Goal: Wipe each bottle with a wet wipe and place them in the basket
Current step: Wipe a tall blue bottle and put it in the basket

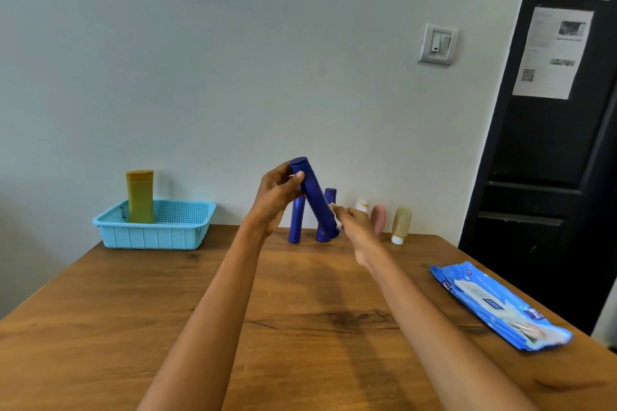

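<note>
Even, soft daylight; bright wall (233,60), no glare. Faint arm shadows fall on the tabletop (300,327) toward its near edge. Wide-angle bending tilts the dark door (551,177) at right. Distant bottles slightly soft; light compression blur throughout.

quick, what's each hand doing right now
Left hand: holds the blue bottle near its top.
Right hand: presses a wet wipe on that bottle.
</note>
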